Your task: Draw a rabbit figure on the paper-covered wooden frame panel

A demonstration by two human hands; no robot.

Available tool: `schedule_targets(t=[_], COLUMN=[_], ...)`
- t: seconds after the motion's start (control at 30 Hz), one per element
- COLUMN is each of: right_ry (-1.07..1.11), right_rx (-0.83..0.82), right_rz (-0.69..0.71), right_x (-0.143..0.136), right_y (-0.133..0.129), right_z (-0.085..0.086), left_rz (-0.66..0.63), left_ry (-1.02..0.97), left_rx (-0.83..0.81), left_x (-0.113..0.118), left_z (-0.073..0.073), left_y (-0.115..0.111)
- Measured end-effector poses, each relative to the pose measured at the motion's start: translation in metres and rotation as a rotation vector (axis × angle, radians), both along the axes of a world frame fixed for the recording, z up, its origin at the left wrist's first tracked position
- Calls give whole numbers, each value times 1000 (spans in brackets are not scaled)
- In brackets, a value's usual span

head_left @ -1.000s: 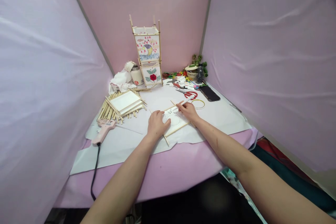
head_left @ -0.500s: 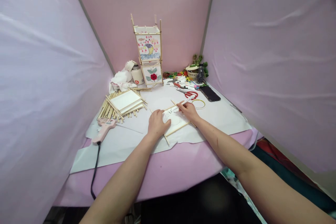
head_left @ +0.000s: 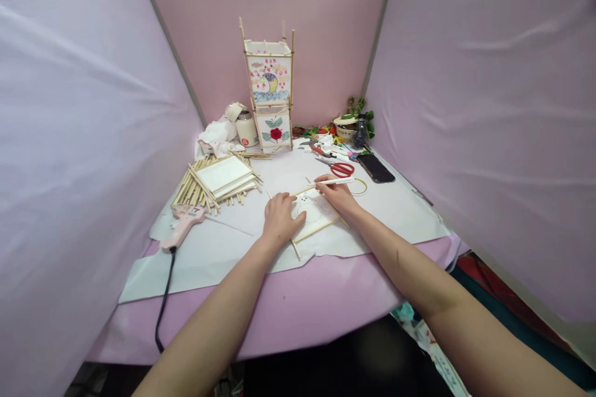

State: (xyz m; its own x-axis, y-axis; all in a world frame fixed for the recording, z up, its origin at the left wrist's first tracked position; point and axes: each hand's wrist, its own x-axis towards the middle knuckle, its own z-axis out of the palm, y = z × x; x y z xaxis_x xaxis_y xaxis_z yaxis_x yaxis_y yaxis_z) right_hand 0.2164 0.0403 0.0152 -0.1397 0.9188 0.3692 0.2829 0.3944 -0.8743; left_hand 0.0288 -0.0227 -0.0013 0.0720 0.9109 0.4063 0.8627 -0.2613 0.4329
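A white panel [head_left: 321, 216] edged with thin bamboo sticks lies flat before me, bearing a line drawing with a round outline and small dark marks. My left hand [head_left: 280, 218] rests on its left side, fingers and thumb spread. Between the fingers of my right hand [head_left: 336, 195] is a white pen [head_left: 339, 181], tilted almost level above the panel's far right part. Its tip is too small to make out. A yellow ring [head_left: 361, 186] lies just right of that hand, and red-handled scissors [head_left: 342, 169] lie beyond it.
Bamboo sticks and framed white panels [head_left: 223, 173] are piled at left, behind a pink glue gun [head_left: 184, 226] with a black cord. A two-tier painted lantern [head_left: 274, 93] stands at the back beside a jar [head_left: 246, 130]. A phone [head_left: 376, 168] lies right, near a bowl [head_left: 345, 130].
The pen in my right hand has swung from a slanting position to nearly level. My left hand stays on the panel. The whole view has shifted slightly.
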Motion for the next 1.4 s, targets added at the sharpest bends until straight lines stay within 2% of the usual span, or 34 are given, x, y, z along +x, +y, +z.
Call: schedule_targets(t=[0.2,0.43,0.6,0.77,1.1,1.4], right_ry=[-3,48,32,-49,-23,35], right_rx=[-46,-7,-24,26,54,-101], right_rz=[49,-56,-37,-61,-17,-17], right_x=[-3,8,9,7,12,10], right_y=[8,21,16,15,14,10], right_z=[3,0,-9,-12,-8,-7], left_rz=[-53,147,236,262,269,169], left_ry=[-154,-491,-639,-697,-721,-686], left_rx=[49,39,-30,-65,-85,-53], left_x=[2,-12,-15,-14,-14,-16], left_z=[8,11,10,11,13,11], left_y=[-3,6,8,8,7,7])
